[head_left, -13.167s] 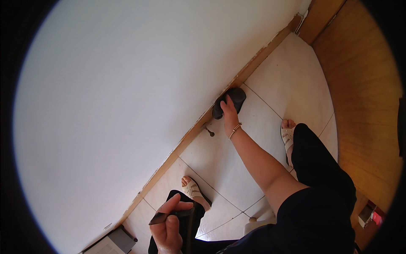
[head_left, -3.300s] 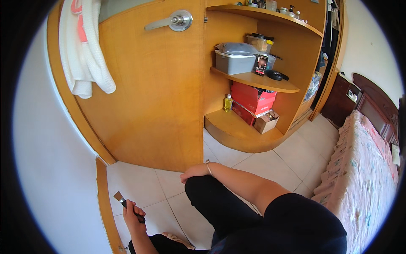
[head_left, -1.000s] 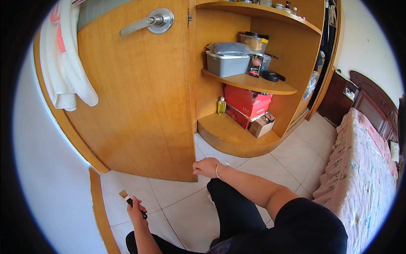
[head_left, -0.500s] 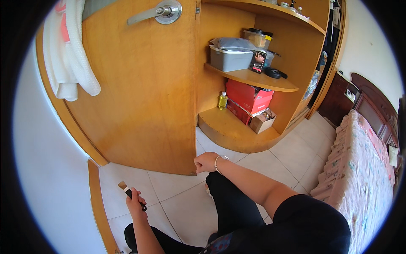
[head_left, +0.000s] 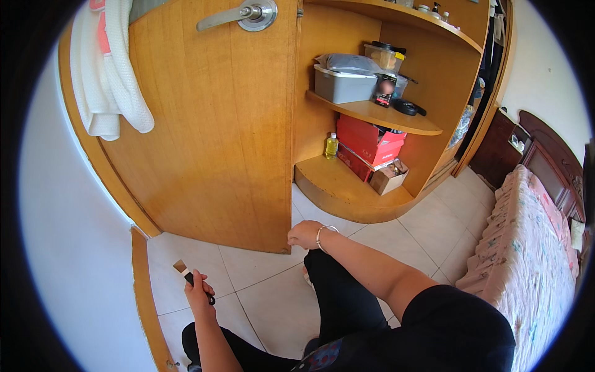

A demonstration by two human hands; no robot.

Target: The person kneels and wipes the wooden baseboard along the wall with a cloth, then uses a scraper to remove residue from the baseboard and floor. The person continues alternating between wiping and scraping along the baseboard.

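In the head view my left hand (head_left: 199, 292) is wrapped round the black handle of a flat brush (head_left: 188, 276). The brush has a pale band and short brown bristles, which point up and to the left above the floor tiles. My right hand (head_left: 305, 235), with a light bracelet (head_left: 319, 238) at the wrist, reaches over my knee to the free edge of a wooden door (head_left: 211, 142). Its fingers are curled at that edge, low down near the bottom corner; the fingertips are partly hidden. The metal door handle (head_left: 257, 13) is at the top.
Beyond the door stands a rounded wooden shelf unit (head_left: 353, 201) with a grey bin (head_left: 344, 85), red boxes (head_left: 372, 142) and a bottle of yellow liquid (head_left: 331, 146). A bed (head_left: 520, 266) is at the right. White towelling (head_left: 93, 80) hangs over the door's left side, beside a white wall (head_left: 74, 235).
The view has shifted slightly, so the door and shelves appear a little higher and farther right. Both hands keep almost the same place and hold.
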